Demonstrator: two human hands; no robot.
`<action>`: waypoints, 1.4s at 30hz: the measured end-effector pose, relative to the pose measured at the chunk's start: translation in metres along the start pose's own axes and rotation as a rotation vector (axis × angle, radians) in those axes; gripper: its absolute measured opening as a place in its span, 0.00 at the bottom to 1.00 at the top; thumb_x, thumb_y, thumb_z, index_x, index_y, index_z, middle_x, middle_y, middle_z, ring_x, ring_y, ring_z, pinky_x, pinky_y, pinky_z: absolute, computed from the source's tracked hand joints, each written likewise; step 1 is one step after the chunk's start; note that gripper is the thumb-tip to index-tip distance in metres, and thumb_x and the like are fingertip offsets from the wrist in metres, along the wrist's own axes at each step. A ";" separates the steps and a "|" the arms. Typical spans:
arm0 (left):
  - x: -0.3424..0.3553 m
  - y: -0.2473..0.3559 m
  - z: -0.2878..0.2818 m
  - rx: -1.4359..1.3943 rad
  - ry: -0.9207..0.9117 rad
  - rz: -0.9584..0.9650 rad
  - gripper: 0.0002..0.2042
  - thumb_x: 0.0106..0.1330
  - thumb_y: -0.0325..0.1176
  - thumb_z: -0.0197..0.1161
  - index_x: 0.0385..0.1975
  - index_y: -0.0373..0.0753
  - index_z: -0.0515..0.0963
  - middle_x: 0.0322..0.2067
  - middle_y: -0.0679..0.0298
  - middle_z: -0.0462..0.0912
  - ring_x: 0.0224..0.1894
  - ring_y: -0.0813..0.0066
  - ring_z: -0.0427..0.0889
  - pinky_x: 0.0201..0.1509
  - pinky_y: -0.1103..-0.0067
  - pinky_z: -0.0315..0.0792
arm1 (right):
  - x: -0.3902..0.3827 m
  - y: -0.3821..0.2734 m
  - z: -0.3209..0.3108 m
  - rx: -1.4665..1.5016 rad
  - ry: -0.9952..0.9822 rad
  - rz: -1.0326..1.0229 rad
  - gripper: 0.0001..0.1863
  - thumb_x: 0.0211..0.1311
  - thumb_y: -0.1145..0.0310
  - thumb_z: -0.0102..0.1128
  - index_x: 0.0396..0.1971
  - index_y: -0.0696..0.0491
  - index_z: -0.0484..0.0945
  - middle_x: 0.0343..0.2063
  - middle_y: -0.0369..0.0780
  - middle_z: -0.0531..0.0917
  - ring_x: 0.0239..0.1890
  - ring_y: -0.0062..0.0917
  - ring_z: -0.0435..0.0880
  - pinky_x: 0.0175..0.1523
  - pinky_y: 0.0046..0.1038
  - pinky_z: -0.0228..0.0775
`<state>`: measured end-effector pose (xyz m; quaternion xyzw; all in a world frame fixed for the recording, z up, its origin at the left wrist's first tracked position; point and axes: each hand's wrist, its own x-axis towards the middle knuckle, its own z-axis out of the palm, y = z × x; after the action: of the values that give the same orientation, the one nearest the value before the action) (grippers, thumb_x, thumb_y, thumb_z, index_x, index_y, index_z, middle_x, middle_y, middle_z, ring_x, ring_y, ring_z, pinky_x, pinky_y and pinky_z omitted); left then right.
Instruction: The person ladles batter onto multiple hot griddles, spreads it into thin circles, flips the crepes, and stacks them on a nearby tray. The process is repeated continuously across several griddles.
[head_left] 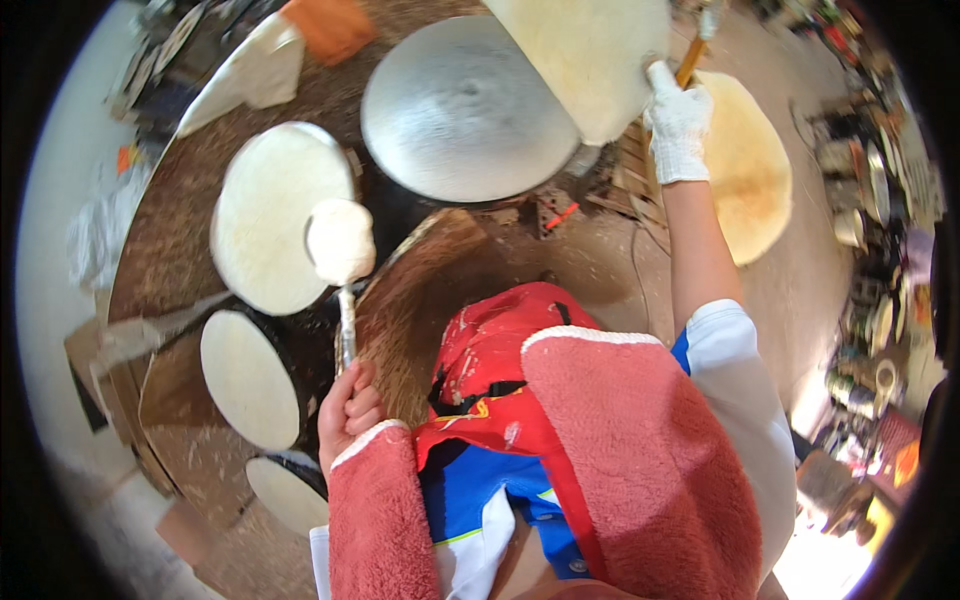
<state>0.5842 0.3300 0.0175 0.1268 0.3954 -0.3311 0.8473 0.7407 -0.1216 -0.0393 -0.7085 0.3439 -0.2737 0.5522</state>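
Observation:
My bare left hand (350,405) is closed around the handle of a ladle (347,325). The ladle's head, covered with pale batter (340,242), hangs over the edge of a round griddle bearing a white pancake (265,225). On my right hand (680,125) is a white knitted glove. Its fingers grip the edge of a large thin pancake (590,60), raised partly over a bare grey griddle (465,115). A wooden-handled tool (692,62) also sticks up from this gloved hand; its far end is cut off by the frame.
Two more pale pancakes, one nearer (250,380) and one lower (287,495), sit on griddles at left. Another browned pancake (745,165) lies beyond my right arm. A white cloth (250,75) and an orange cloth (330,28) rest on the curved counter (185,235). Clutter lines the right side.

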 end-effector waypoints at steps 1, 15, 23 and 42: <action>0.004 -0.002 0.006 0.006 0.013 -0.011 0.11 0.76 0.36 0.45 0.28 0.45 0.59 0.10 0.79 0.51 0.07 0.91 0.47 0.08 0.88 0.41 | 0.008 0.000 -0.027 0.113 0.092 0.092 0.19 0.54 0.57 0.66 0.28 0.59 0.75 0.17 0.38 0.75 0.13 0.22 0.70 0.19 0.29 0.64; 0.074 -0.062 0.092 0.299 -0.016 -0.178 0.11 0.76 0.36 0.44 0.28 0.45 0.59 0.10 0.79 0.50 0.07 0.91 0.46 0.07 0.88 0.41 | -0.024 0.195 -0.252 0.533 0.728 0.494 0.12 0.59 0.66 0.64 0.28 0.54 0.70 0.12 0.33 0.68 0.09 0.18 0.61 0.13 0.24 0.51; 0.098 -0.083 0.131 0.378 -0.006 -0.202 0.11 0.75 0.35 0.45 0.27 0.46 0.59 0.11 0.80 0.50 0.07 0.92 0.46 0.07 0.89 0.43 | -0.025 0.199 -0.271 0.339 0.724 0.636 0.12 0.63 0.64 0.59 0.30 0.57 0.69 0.16 0.36 0.71 0.10 0.18 0.61 0.16 0.24 0.55; 0.341 -0.045 0.139 1.639 0.314 0.503 0.10 0.64 0.34 0.54 0.28 0.33 0.70 0.15 0.56 0.73 0.15 0.64 0.74 0.19 0.66 0.67 | -0.165 0.159 0.033 0.083 -0.220 0.326 0.24 0.66 0.60 0.54 0.57 0.58 0.73 0.28 0.32 0.77 0.28 0.16 0.72 0.34 0.21 0.67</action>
<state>0.7957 0.0726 -0.1467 0.8243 0.1052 -0.2932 0.4728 0.6353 0.0036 -0.2029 -0.6457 0.3802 -0.1155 0.6521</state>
